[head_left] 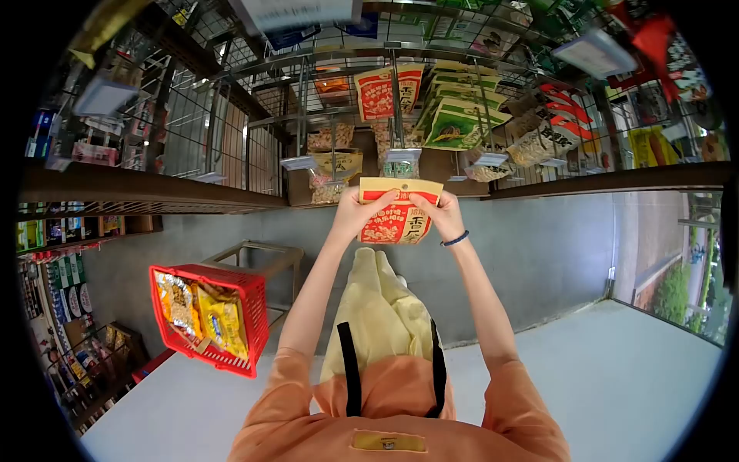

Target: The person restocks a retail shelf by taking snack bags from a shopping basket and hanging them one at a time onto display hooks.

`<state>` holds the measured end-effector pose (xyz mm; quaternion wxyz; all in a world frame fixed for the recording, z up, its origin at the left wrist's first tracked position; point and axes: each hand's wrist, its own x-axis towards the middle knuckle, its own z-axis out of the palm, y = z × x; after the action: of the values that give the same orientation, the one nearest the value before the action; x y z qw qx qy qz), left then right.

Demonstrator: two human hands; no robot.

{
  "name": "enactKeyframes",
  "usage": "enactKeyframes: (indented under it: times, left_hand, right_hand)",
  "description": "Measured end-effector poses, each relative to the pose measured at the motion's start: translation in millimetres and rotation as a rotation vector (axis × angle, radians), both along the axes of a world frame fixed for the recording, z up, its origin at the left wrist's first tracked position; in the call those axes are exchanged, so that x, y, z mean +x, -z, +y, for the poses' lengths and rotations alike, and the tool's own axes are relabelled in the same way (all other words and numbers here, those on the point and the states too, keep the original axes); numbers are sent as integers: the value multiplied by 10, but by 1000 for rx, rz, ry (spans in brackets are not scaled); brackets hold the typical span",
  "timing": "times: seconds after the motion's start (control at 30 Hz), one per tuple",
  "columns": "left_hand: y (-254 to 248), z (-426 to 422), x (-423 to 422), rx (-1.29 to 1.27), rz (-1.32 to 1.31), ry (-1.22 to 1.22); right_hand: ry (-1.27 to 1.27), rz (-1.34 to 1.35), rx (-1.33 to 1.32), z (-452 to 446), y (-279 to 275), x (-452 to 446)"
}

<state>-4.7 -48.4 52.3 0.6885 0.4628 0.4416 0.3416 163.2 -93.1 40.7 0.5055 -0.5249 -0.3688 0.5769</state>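
Observation:
A red and tan snack bag point(394, 219) with large printed characters is held up in front of the shelf. My left hand point(360, 209) grips its left side, the thumb lying across the top front. On the opposite side my right hand point(440, 213), with a dark band at the wrist, pinches the bag near its top corner. The fingers behind the bag are hidden. Just beyond it, similar red and tan bags point(377, 92) hang on the rack, beside a row of green snack bags point(466, 123).
To the left, a red shopping basket point(258, 308) holds several yellow snack packets point(223, 319) and sits by a metal-framed stand point(269, 254). Wire shelving with price tags point(299, 163) runs across the front. A glass pane point(654, 262) is at the right.

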Motion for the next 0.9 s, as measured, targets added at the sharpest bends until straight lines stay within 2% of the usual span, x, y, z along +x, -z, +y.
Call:
enactKeyframes:
  times: [0.07,0.2,0.27,0.5,0.57,0.7,0.77,0.83,0.9]
  left_hand:
    - [90,174,13,189,90,-14]
    - [149,376,55,221,21,-35]
    - [238,465,86,349,51,-57]
    - [325,578,126,696,-38,-126]
    - [310,540,108,715,-17,-137]
    - [380,516,156,788,-96,-200]
    - [338,492,149,767,-43,-207]
    - [352,515,150,672,-121,-197]
    - [344,576,160,692,-121,-191]
  right_hand:
    - [1,-36,88,173,100,6]
    - [61,-49,174,380,114,-42]
    - [135,-132,261,461,162,-36]
    - [259,-101,562,618,309,-128]
    - [252,-129,634,641,387,-129]
    - [241,-11,667,648,377,-158]
    - [226,25,618,663,359,-138]
    - [197,16,647,704,383,-122]
    - [188,37,665,762,385,-96]
